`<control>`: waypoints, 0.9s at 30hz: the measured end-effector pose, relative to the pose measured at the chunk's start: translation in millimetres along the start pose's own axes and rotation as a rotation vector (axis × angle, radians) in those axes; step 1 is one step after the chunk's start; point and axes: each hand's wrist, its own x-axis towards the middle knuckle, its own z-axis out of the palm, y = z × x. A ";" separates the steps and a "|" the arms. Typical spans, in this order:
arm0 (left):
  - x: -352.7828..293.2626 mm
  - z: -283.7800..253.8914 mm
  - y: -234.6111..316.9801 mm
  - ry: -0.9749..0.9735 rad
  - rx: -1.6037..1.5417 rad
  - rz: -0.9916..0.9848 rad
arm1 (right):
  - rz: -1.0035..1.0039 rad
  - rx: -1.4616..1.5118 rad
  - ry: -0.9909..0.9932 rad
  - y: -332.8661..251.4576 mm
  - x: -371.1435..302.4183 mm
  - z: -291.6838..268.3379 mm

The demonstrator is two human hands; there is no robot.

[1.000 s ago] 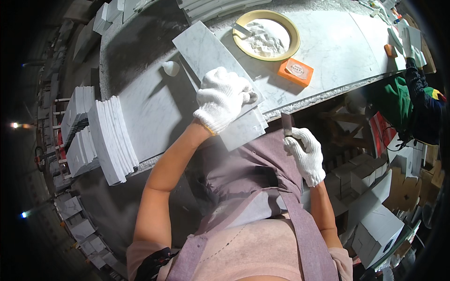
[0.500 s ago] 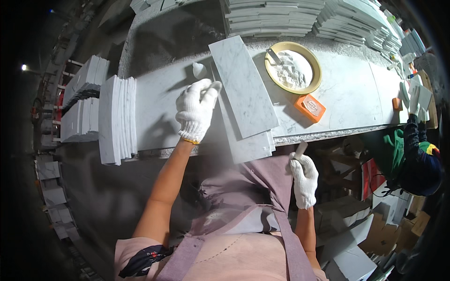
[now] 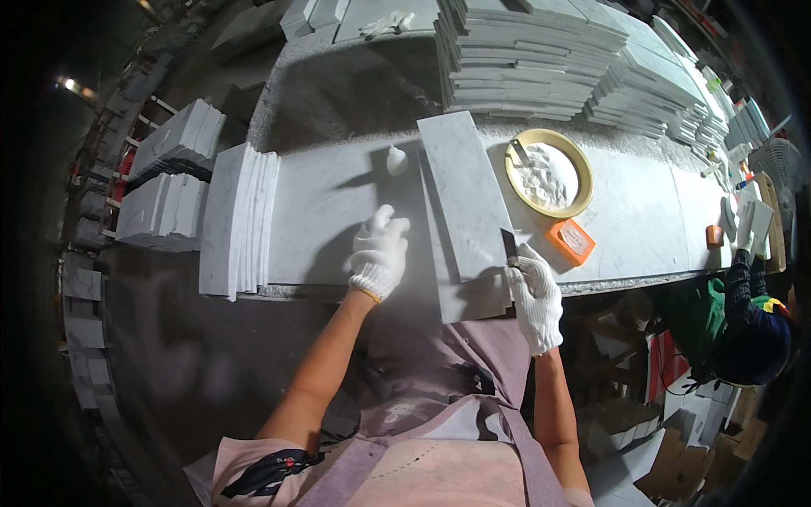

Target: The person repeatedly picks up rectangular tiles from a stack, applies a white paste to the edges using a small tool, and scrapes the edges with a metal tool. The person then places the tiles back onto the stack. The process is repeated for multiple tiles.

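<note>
Slab (image 3: 467, 190) lies btwn L hand (image 3: 379, 250), released, & R hand (image 3: 537, 297) gripping dk blade (image 3: 508, 244).

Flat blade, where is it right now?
In the head view, just right of centre, the flat blade is in the right hand, by the right edge of the upper slab; I can't tell whether it touches.

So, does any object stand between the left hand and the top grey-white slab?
Nothing visible blocks it; only bench and the edge of the lower slab lie between the left hand and the top slab. The white lump stands farther back.
</note>
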 end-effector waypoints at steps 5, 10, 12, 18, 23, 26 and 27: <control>-7.4 -4.0 4.5 -0.060 -0.096 0.039 | -0.100 -0.075 0.029 23.8 8.0 1.8; -8.2 3.6 7.1 0.188 -0.124 0.009 | -0.119 -0.075 0.064 30.8 6.9 3.5; -12.7 3.8 13.7 0.201 -0.196 -0.053 | -0.074 -0.013 0.099 26.4 4.5 4.6; -24.2 -5.0 50.5 -0.113 -0.581 -0.259 | -0.063 -0.236 0.165 4.6 4.5 8.3; -20.9 -4.3 56.7 -0.232 -0.536 -0.341 | -0.378 -0.486 0.190 -14.1 -6.9 29.8; -13.8 -3.0 51.6 -0.186 -0.509 -0.275 | -0.472 -0.534 0.142 -22.3 -14.7 48.9; -10.5 -5.0 49.9 -0.194 -0.479 -0.296 | -0.517 -0.566 0.078 -24.8 -19.2 51.4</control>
